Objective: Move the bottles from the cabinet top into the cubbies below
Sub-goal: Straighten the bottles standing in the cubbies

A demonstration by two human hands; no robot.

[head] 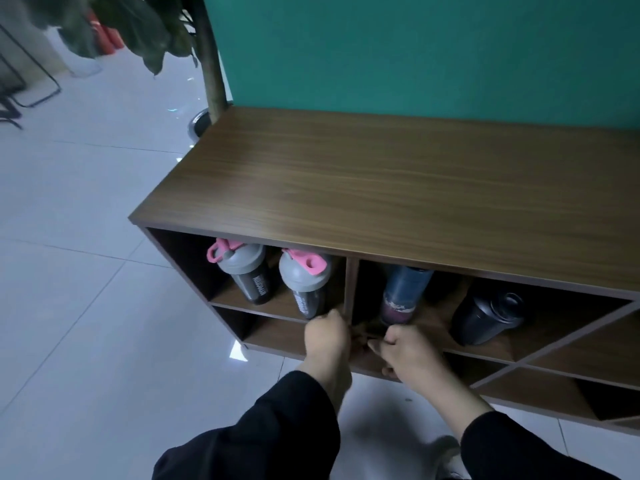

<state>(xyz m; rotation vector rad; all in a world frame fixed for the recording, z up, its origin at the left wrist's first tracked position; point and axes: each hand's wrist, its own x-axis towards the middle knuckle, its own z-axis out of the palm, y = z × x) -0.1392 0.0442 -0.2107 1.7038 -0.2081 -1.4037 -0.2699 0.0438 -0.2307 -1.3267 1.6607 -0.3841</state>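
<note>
The wooden cabinet top [398, 188] is bare. In the upper left cubby stand two dark shaker bottles with grey lids and pink caps, one at the left [247, 273] and one at the right [306, 285]. A blue bottle [403, 292] and a black bottle [488, 318] stand in the upper right cubby. My left hand [325, 337] curls around the base of the right shaker bottle and hides its bottom. My right hand [407, 346] is closed just below the blue bottle's base, at the shelf's front edge, with nothing visible in it.
A vertical divider [349, 289] separates the two upper cubbies. Diagonal-partitioned cubbies [540, 362] lie to the right, and lower cubbies below. A teal wall panel [415, 50] backs the cabinet. A potted plant's trunk [211, 64] rises at the cabinet's far left corner. Pale floor tiles [86, 271] lie to the left.
</note>
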